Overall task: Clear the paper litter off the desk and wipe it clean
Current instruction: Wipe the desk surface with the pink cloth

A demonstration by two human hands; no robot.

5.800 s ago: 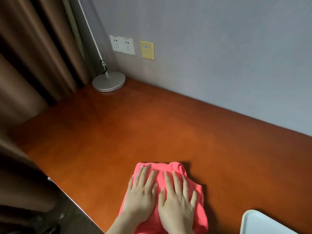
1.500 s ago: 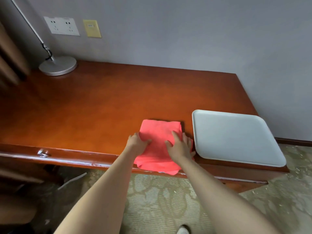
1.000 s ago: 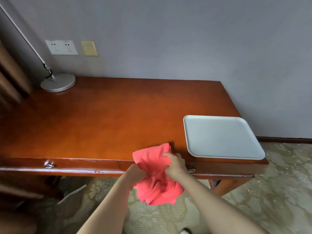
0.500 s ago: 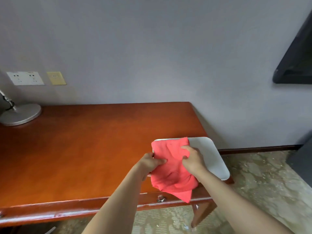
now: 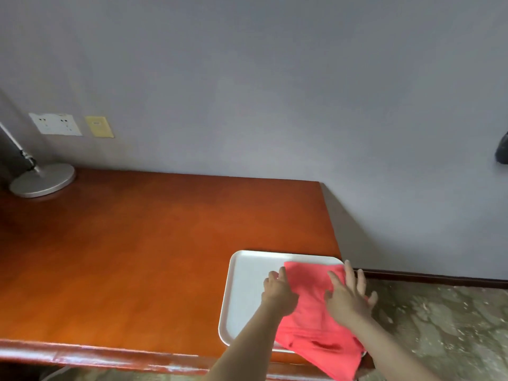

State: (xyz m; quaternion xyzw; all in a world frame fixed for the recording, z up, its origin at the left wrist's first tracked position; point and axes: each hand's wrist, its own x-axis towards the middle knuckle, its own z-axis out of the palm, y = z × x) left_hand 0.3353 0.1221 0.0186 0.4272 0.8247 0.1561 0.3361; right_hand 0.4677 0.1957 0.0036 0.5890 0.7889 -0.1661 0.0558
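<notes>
Red cloth (image 5: 313, 306) now lies on the white tray (image 5: 244, 292), both hands flat.

A plain grey-lilac wall (image 5: 275, 92) with a white double socket plate (image 5: 55, 124), above a patterned beige-green carpet floor (image 5: 439, 325) with dark wooden skirting (image 5: 428, 279).
</notes>
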